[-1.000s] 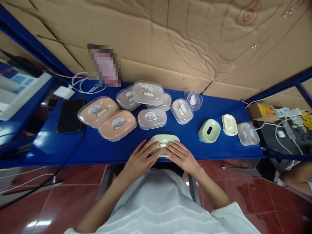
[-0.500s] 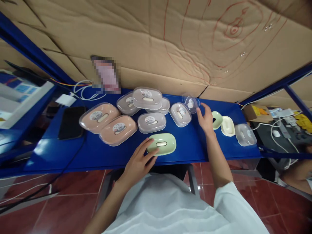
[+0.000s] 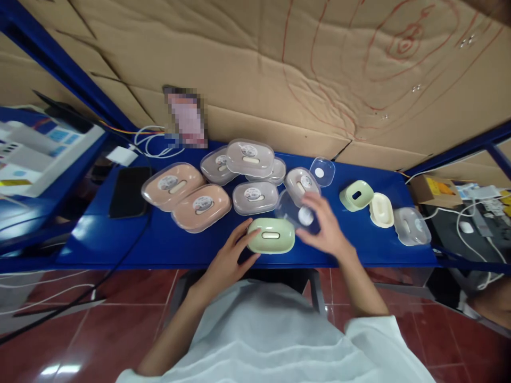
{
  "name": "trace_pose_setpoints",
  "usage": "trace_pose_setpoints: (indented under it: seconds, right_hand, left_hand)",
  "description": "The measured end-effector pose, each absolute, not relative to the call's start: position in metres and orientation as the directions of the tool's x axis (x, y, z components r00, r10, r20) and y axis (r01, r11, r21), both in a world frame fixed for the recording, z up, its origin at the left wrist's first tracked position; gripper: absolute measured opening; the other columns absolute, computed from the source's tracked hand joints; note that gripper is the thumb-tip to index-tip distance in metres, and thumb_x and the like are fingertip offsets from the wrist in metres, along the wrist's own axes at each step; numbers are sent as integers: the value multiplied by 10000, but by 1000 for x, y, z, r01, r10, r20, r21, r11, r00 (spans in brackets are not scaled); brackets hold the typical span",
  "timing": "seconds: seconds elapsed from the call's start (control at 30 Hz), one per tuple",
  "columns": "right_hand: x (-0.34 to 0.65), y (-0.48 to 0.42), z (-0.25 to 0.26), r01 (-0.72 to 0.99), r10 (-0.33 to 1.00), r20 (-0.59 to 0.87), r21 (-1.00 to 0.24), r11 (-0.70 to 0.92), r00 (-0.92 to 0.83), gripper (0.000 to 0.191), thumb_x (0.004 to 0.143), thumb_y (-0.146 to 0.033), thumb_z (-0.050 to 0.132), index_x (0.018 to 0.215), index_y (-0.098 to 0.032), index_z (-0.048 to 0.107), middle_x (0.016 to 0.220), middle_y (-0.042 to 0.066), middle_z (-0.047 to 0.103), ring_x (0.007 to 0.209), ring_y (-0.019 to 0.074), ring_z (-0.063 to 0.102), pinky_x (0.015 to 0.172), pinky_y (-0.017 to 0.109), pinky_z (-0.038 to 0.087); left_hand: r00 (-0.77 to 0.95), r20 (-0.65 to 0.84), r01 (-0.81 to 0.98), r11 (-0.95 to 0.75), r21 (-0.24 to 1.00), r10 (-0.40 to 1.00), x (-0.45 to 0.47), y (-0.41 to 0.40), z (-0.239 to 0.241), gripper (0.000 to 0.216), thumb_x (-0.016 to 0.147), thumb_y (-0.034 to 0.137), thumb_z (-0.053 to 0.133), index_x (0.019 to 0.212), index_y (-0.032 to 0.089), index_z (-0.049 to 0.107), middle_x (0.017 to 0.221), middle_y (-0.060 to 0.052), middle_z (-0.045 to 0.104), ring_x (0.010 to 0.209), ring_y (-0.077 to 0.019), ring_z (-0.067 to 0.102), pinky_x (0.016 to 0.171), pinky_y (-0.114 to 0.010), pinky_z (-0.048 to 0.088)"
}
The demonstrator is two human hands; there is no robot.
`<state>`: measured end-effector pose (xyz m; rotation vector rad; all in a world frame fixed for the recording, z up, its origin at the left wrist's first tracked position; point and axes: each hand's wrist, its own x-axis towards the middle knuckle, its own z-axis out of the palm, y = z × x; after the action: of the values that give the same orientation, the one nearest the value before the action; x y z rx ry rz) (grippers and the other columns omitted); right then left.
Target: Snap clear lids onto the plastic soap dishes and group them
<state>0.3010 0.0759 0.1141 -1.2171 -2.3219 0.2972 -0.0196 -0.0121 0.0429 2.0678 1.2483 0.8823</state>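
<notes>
A pale green oval soap box (image 3: 271,235) lies near the front edge of the blue table (image 3: 167,244). My left hand (image 3: 229,255) rests against the box's left end, fingers curled on it. My right hand (image 3: 325,229) is just right of the box and holds a clear plastic lid (image 3: 295,213) with a round white sticker, tilted above the box's right end. A second clear lid (image 3: 322,171) lies further back on the table.
Two pink lidded boxes (image 3: 187,194) and several mauve ones (image 3: 255,197) crowd the middle. A green base (image 3: 356,195), a cream insert (image 3: 381,209) and a clear-covered box (image 3: 411,226) sit at the right. A black phone (image 3: 128,191) and cables lie at the left; a cardboard wall stands behind.
My right hand left the green box, reached to the back right by the clear lids, and came back holding one over the box. My left hand stayed on the box.
</notes>
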Motion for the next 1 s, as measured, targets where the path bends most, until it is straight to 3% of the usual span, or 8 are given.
trace_pose_setpoints:
  seconds: [0.07, 0.13, 0.3, 0.47, 0.63, 0.8, 0.9, 1.0]
  right_hand:
    - [282, 42, 103, 615, 729, 242, -408, 675, -640, 623, 1063, -474, 611, 1636, -281, 460, 1695, 119, 492, 1609, 338, 413, 1292, 587, 410]
    - [265, 25, 93, 591, 674, 187, -354, 724, -714, 564, 1108, -372, 550, 1656, -293, 445, 1710, 87, 487, 1649, 316, 347, 1333, 616, 332]
    - [247, 25, 76, 574, 599, 211, -173, 801, -772, 593, 1076, -447, 645, 1634, -311, 501, 1731, 69, 456, 1667, 366, 289, 1332, 675, 309]
    - [248, 23, 65, 562, 555, 248, -48, 826, -794, 645, 1015, -464, 742, 1615, -367, 523, 1702, 60, 497, 1643, 381, 338, 1323, 682, 345]
    - [255, 16, 62, 545, 534, 308, -57, 836, -788, 615, 1001, -426, 772, 1577, -351, 569, 1641, 80, 565, 1616, 374, 382, 1294, 648, 400]
    - [238, 16, 70, 524, 501, 431, -73, 848, -751, 501, 1000, -444, 773, 1474, -324, 663, 1519, 95, 661, 1538, 307, 484, 1334, 579, 340]
    - [231, 21, 83, 589, 516, 526, -35, 807, -676, 542, 988, -572, 747, 1488, -393, 642, 1566, 67, 619, 1543, 307, 470, 1345, 564, 287]
    - [260, 31, 98, 773, 676, 545, -78, 629, -495, 581, 1035, -556, 675, 1574, -377, 558, 1663, 100, 514, 1562, 333, 450, 1308, 580, 310]
  left_hand:
    - [318, 223, 509, -364, 780, 922, -20, -11, 41, 768, 1053, 313, 677, 1715, 301, 287, 1736, -156, 406, 1588, -299, 465, 1287, -501, 463]
    - [303, 211, 490, -342, 801, 929, -20, -10, 40, 840, 1051, 323, 683, 1740, 290, 203, 1742, -168, 403, 1586, -304, 469, 1301, -509, 437]
    - [297, 175, 489, -307, 816, 939, -21, -10, 40, 849, 1044, 343, 694, 1737, 321, 204, 1745, -150, 407, 1593, -316, 457, 1301, -516, 431]
    - [304, 181, 500, -319, 805, 935, -24, -8, 42, 816, 1032, 355, 711, 1717, 339, 269, 1704, -135, 466, 1562, -327, 498, 1274, -536, 468]
    - [354, 202, 521, -372, 768, 913, -22, -11, 41, 769, 1026, 321, 722, 1693, 363, 340, 1668, -121, 492, 1526, -301, 540, 1241, -493, 519]
    - [357, 396, 582, -533, 614, 846, -32, -18, 54, 599, 1059, 264, 671, 1618, 373, 484, 1723, -114, 406, 1548, -308, 514, 1222, -495, 547]
    - [264, 497, 680, -525, 512, 827, -61, -10, 70, 543, 1053, 254, 690, 1567, 360, 552, 1706, -82, 451, 1521, -303, 546, 1217, -490, 558]
    - [30, 587, 796, -374, 475, 809, -103, 12, 85, 530, 1006, 353, 777, 1509, 332, 612, 1656, -36, 520, 1438, -301, 622, 1192, -502, 585]
